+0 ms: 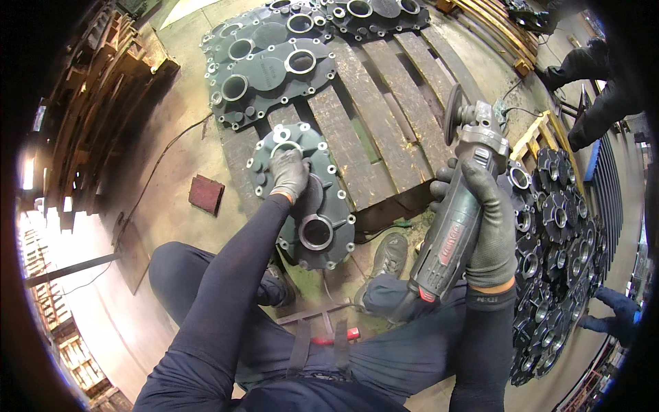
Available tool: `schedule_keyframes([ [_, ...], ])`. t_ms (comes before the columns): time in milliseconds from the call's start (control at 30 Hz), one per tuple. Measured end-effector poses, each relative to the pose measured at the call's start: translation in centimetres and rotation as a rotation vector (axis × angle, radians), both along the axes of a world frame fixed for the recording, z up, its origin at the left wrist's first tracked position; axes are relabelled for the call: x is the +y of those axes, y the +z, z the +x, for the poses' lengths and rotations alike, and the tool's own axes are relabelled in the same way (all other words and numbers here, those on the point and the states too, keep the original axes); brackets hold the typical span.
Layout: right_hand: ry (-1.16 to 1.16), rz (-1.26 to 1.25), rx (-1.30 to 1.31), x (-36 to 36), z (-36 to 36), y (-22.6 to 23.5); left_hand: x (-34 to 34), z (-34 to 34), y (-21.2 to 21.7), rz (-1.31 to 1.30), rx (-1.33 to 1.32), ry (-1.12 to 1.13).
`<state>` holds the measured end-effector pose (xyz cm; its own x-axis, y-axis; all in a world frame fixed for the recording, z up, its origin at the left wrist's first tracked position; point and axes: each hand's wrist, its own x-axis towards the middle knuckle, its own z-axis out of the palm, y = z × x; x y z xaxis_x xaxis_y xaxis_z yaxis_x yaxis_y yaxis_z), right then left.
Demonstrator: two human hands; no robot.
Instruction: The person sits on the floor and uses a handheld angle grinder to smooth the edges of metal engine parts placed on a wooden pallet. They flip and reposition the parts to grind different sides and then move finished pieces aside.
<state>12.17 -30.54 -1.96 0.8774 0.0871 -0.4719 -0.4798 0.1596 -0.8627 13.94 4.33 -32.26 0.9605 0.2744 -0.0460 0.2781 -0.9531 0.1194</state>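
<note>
Grinder in the right hand, left hand on a grey casting

In the head view, the right hand (pixel 491 220), gloved in grey, holds the grinder (pixel 449 237) right of centre, its fingers wrapped and clamped around the body. The tool stands tilted, head up; its disc (pixel 453 115) is well apart from the casting (pixel 329 199). A red mark and pale lettering run along the grinder's flank, and small light letters show on the right cuff (pixel 491 298).

The casting lies just left of centre, long and rounded, with bright bolt bosses around its edge; its upper end overlaps the pallet (pixel 357 137). The left hand (pixel 290 173), also gloved, rests at its upper bore, fingers bent and close together; the fingertips are partly hidden, so I cannot tell whether they clamp the rim.

More castings (pixel 274 75) sit on the pallet at the top of the frame; the nearest has raised characters on its face, too small to make out. A reddish-brown pad (pixel 206 194) lies on the floor left of the casting. Stacked pallets (pixel 103 117) fill the upper left, dark round parts (pixel 556 254) crowd the right side, and another person's legs (pixel 594 82) show at upper right.
</note>
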Motion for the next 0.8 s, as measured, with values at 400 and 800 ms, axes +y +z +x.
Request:
schedule_keyframes([
  [400,-0.064,-0.159,0.016,0.3,-0.8,0.7,-3.5,8.5,2.0,0.026,0.035,-1.094],
  [800,0.137,-0.128,-0.016,1.4,-1.1,-1.1,-6.2,-8.4,4.0,0.072,0.059,-0.537],
])
